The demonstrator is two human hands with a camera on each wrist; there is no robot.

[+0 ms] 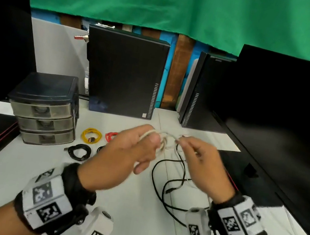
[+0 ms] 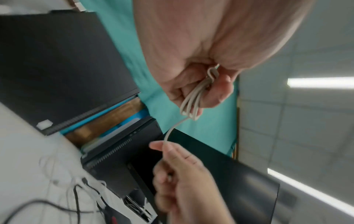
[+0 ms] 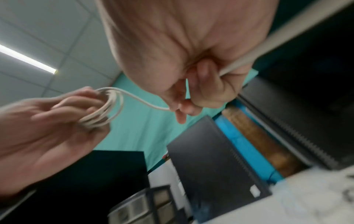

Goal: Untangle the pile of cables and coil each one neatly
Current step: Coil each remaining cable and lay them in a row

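Both hands are raised above the middle of the white table [image 1: 18,159], close together with wrists apart. The left hand [image 1: 122,157] has its fingers curled around a small bundle of loops of the white cable [image 1: 163,139], thumb lying over them; the wrist view shows several loops hanging from its grasp. The right hand [image 1: 202,163] pinches the same cable's free run between thumb and fingertips [image 2: 159,146], just beside the bundle, and the strand passes on through its curled fingers. On the table lie three finished coils near the left side: one yellow coil [image 1: 91,135], one red coil [image 1: 110,136] and one black coil [image 1: 78,151]; a further dark one is mostly hidden behind the left hand. A loose black cable [image 1: 160,188] sprawls under the hands toward the near edge. One three-drawer organiser [image 1: 44,110] stands at the left; its contents cannot be made out. Two black computer cases [image 1: 124,72] stand along the far edge, with one dark monitor [image 1: 284,127] at the right.
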